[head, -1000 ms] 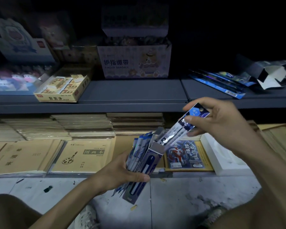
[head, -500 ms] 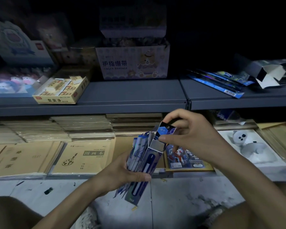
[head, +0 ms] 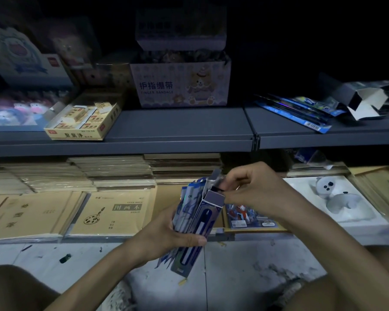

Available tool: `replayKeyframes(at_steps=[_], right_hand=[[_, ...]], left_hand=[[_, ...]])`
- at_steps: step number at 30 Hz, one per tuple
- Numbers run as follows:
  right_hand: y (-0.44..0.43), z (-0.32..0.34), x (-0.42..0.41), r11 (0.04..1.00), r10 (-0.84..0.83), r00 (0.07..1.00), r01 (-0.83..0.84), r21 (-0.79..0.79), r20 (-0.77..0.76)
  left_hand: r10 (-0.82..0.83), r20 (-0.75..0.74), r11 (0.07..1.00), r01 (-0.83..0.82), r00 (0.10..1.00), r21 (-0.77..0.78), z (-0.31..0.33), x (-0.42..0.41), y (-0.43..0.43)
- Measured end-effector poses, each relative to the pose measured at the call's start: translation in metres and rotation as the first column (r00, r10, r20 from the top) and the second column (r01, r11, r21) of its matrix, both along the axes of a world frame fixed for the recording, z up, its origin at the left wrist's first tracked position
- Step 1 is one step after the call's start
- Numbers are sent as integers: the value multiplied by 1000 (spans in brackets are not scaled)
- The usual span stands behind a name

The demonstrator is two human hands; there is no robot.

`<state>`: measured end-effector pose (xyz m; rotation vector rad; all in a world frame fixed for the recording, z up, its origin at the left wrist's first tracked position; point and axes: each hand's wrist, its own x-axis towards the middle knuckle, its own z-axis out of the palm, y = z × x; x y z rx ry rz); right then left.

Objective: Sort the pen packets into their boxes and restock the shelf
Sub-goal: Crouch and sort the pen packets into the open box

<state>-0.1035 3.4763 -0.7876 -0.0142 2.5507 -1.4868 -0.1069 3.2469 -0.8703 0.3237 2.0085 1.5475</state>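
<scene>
My left hand (head: pixel 170 237) grips a tall blue pen box (head: pixel 200 223) together with a fan of loose blue pen packets (head: pixel 185 207) pressed against its left side. The box is tilted, its top flaps open. My right hand (head: pixel 250 191) is at the box's mouth, its fingertips pinching the top of a pen packet that is almost fully inside the box. More blue pen packets (head: pixel 294 113) lie on the upper shelf at the right, beside an empty grey box (head: pixel 364 102) lying on its side with its flaps open.
A grey metal shelf (head: pixel 180 129) carries a yellow eraser box (head: pixel 81 122) and a finger-bandage display box (head: pixel 181 84). Below lie stacks of tan notebooks (head: pixel 112 214), a comic-style pack (head: pixel 245 216) and a white tray with a toy (head: pixel 332 198). Grey floor lies in front.
My right hand has pushed the pen packet down from well above the box until only its top shows at the mouth. My left hand has kept the box and packets still.
</scene>
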Motion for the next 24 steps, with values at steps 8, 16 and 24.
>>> replayKeyframes(at_steps=[8,16,24], right_hand=[[-2,-7,-10,990,12,992,-29,139,125],[14,14,-9,984,61,970,-98,149,235],[5,22,0,994,103,946,-105,12,-307]], left_hand=[[-26,-1,1000,26,1000,1,1,4,4],[-46,-16,999,45,999,-19,1,1,5],[-82,-36,996,80,996,-47,-8,0,1]])
